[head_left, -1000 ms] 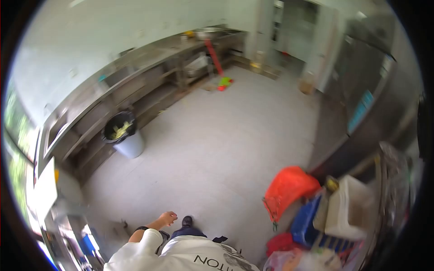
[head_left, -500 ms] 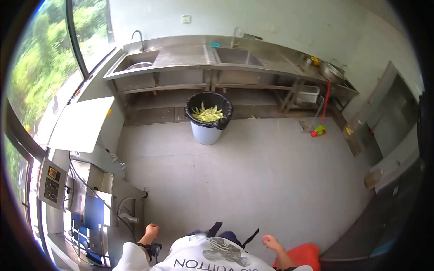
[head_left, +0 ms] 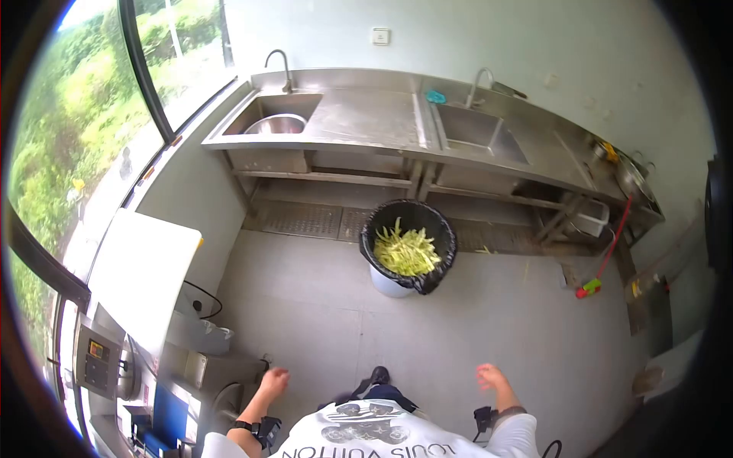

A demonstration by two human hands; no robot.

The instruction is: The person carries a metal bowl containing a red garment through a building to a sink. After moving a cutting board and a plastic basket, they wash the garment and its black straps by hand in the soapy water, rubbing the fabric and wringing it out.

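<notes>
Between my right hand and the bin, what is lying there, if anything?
Nothing lies there: the head view shows only bare grey floor between your right hand and the bin.

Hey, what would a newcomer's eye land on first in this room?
Probably the round, pale bin with its black plastic liner, holding a heap of pale green strips, on the floor before the long stainless-steel counter. Next, perhaps the bright, dark-framed window on the left and the red-handled broom on the right.

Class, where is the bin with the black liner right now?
In the head view, the bin stands on the floor just right of centre, in front of the steel sink counter.
</notes>
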